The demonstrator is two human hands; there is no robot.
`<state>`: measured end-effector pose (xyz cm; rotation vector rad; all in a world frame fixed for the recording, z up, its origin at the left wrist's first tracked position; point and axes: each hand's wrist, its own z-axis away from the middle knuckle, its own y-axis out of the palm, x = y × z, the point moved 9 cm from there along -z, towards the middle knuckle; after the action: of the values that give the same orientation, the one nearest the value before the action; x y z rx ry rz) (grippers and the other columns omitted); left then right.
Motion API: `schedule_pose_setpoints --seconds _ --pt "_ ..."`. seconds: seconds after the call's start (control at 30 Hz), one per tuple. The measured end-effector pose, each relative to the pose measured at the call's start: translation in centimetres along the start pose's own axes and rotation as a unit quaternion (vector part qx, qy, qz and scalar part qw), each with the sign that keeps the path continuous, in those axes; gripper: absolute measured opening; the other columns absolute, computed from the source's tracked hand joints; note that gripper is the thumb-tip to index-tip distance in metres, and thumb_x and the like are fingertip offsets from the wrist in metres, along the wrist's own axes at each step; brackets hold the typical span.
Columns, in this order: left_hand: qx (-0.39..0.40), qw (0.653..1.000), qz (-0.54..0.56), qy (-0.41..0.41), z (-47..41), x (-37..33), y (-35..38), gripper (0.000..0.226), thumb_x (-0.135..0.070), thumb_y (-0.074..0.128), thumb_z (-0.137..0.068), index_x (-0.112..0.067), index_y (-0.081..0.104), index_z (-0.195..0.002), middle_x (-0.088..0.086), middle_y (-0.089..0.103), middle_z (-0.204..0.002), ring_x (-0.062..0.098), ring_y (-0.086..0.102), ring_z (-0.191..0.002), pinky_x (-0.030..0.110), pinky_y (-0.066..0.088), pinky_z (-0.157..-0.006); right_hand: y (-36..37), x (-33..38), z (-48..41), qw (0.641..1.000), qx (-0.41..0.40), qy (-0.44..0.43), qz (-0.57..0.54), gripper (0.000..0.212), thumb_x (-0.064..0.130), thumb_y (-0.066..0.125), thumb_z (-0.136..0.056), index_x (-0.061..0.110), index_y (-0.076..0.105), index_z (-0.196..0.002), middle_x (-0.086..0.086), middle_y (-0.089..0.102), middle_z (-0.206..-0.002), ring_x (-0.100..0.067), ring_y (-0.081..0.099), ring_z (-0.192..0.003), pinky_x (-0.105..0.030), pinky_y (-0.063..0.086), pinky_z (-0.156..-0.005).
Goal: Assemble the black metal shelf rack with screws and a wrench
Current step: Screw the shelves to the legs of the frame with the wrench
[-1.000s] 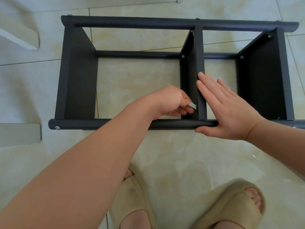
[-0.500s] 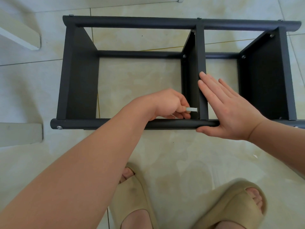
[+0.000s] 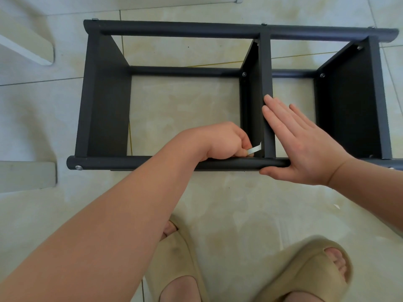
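We note: forearms bare from frame edge to left hand (image 3: pixel 226 142) and right hand (image 3: pixel 305 147). Nearer us than black metal shelf rack (image 3: pixel 104 105): pair of tan moulded slide sandals, wide strap, open toe. Left sandal (image 3: pixel 174 264): dark smudges on strap. Right sandal (image 3: pixel 309 273): toes showing through opening.

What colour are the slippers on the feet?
The slippers are beige, a sandy tan, seen best in the head view, at the bottom.

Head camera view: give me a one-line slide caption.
Left hand holds a small wrench beside the middle panel while the flat right hand braces the black rack.
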<state>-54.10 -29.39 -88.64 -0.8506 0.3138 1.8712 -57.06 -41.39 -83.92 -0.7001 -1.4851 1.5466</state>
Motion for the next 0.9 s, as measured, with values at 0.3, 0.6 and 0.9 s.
schedule_pose_setpoints --seconds 0.3,0.6,0.9 --pt "0.004 0.999 -0.033 -0.004 0.0 -0.5 0.0 0.025 -0.011 0.065 -0.092 -0.028 0.066 -0.074 -0.005 0.065 -0.08 0.015 0.059 -0.08 0.028 0.046 -0.076 0.0 0.1 0.1 1.0 0.014 0.003 -0.001 0.114 0.08 0.038 -0.085 -0.003 0.014 -0.158 -0.016 0.003 -0.168 -0.03 0.005 -0.156 -0.05 0.013 -0.126" --pt "-0.105 0.973 -0.191 -0.077 1.2 1.2 -1.9 0.022 -0.01 0.057 -0.089 -0.011 0.076 -0.099 0.011 0.072 -0.096 0.029 0.067 -0.094 0.04 0.056 -0.086 1.3 -0.3 0.1 0.99 0.131 0.025 0.041 0.118 0.093 0.013 -0.082 0.009 -0.021 -0.157 -0.005 -0.035 -0.162 -0.019 -0.028 -0.151 -0.046 -0.005 -0.126" --pt "-0.219 0.946 -0.24 0.017 4.4 -8.9 -4.3 0.028 -0.012 0.057 -0.091 -0.031 0.06 -0.071 -0.005 0.062 -0.075 0.012 0.055 -0.068 0.025 0.035 -0.053 -3.7 -4.9 6.2 0.974 0.146 0.149 -0.089 0.104 0.091 0.004 -0.076 0.031 -0.021 -0.157 0.016 -0.028 -0.161 -0.004 -0.024 -0.15 -0.036 -0.011 -0.125"
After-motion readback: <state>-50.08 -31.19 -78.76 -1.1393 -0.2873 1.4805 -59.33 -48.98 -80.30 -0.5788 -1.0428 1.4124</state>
